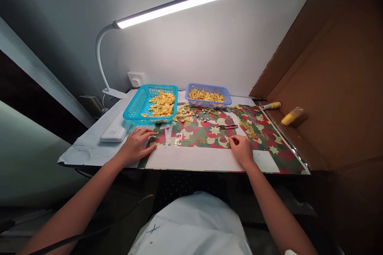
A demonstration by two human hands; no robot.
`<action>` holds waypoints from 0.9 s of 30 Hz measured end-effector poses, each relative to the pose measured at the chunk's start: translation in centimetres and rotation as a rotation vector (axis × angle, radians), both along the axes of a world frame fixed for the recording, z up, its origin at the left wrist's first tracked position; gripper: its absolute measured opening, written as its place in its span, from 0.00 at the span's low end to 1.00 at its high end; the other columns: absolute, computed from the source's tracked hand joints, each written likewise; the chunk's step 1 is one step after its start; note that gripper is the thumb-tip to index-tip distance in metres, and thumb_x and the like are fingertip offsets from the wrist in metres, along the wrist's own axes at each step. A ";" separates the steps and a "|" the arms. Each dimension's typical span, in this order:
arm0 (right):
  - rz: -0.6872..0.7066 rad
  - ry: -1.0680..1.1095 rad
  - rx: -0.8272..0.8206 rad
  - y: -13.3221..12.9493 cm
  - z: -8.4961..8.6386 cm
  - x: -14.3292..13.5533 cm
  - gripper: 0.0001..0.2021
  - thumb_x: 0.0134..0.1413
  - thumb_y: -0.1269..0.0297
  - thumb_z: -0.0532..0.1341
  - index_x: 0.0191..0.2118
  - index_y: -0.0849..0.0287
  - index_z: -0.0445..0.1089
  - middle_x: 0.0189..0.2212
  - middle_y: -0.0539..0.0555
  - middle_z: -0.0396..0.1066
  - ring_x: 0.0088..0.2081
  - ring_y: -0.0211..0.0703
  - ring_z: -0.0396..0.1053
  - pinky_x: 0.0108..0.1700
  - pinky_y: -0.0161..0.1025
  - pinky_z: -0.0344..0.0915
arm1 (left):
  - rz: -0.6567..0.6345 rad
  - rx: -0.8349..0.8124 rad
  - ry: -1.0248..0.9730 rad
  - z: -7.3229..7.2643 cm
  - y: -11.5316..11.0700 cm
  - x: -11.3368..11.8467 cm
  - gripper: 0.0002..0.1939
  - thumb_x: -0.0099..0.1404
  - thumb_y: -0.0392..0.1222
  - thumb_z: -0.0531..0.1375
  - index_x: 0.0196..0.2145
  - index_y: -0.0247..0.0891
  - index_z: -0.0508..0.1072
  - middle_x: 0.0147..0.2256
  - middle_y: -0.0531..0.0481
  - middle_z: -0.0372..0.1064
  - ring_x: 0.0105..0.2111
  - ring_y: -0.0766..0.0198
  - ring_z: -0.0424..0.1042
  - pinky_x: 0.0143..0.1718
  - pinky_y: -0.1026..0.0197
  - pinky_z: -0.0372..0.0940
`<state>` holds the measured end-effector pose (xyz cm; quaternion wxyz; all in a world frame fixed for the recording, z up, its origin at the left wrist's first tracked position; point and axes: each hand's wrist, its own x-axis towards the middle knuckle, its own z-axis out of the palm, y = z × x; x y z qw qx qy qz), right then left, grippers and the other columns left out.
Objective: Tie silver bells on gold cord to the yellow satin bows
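My left hand [139,143] rests on the table with thumb and fingers apart, open, beside the left end of a thin gold cord [191,140]. The cord runs nearly straight across the patterned sheet toward my right hand [241,149]. There the fingers are pinched at the cord's right end. Just beyond that hand lie pink-handled thread snips [228,126] and a loose heap of short gold strands [249,129]. Small silver bells [205,119] and a few yellow folded pieces [183,115] are scattered farther back.
A teal basket [128,115] holds yellow folded pieces; a purple basket [206,105] behind holds gold ones. A white power bank [114,130] lies at left under a lit lamp [179,6]. Two yellow spools [271,105] lie by the cardboard wall [335,67] at right.
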<state>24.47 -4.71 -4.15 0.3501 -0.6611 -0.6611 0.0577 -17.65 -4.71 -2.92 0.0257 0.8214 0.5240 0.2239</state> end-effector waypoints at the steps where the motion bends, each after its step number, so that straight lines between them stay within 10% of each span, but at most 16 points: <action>1: -0.007 -0.050 -0.003 -0.1 0.0 0.0 0.14 0.54 0.62 0.54 0.26 0.59 0.74 0.27 0.57 0.75 0.32 0.47 0.68 0.39 0.42 0.60 | -0.016 -0.033 -0.002 0.2 0.3 0.0 0.19 0.60 0.54 0.59 0.44 0.41 0.75 0.46 0.43 0.72 0.48 0.48 0.66 0.50 0.48 0.60; 11: 0.009 -0.221 -0.011 0.2 2.8 -0.5 0.07 0.53 0.66 0.60 0.33 0.59 0.75 0.35 0.58 0.75 0.42 0.53 0.66 0.44 0.45 0.57 | -0.061 -0.132 -0.054 1.3 1.4 -0.5 0.15 0.59 0.56 0.59 0.35 0.43 0.76 0.39 0.46 0.74 0.41 0.51 0.69 0.45 0.52 0.61; 19: 0.702 -0.408 -0.163 2.6 6.9 -17.3 0.09 0.54 0.61 0.65 0.40 0.58 0.75 0.42 0.57 0.74 0.48 0.51 0.65 0.48 0.45 0.58 | 0.248 0.098 -0.441 0.3 -2.4 -1.2 0.13 0.59 0.52 0.58 0.32 0.41 0.74 0.32 0.47 0.72 0.34 0.57 0.70 0.35 0.59 0.64; 27: 0.747 -0.600 -0.341 4.1 4.7 -23.5 0.09 0.58 0.70 0.57 0.35 0.63 0.75 0.39 0.61 0.75 0.44 0.53 0.68 0.46 0.49 0.58 | 0.315 0.185 -0.495 -1.1 -3.8 -1.3 0.09 0.61 0.45 0.57 0.29 0.39 0.74 0.31 0.48 0.72 0.31 0.61 0.69 0.35 0.60 0.64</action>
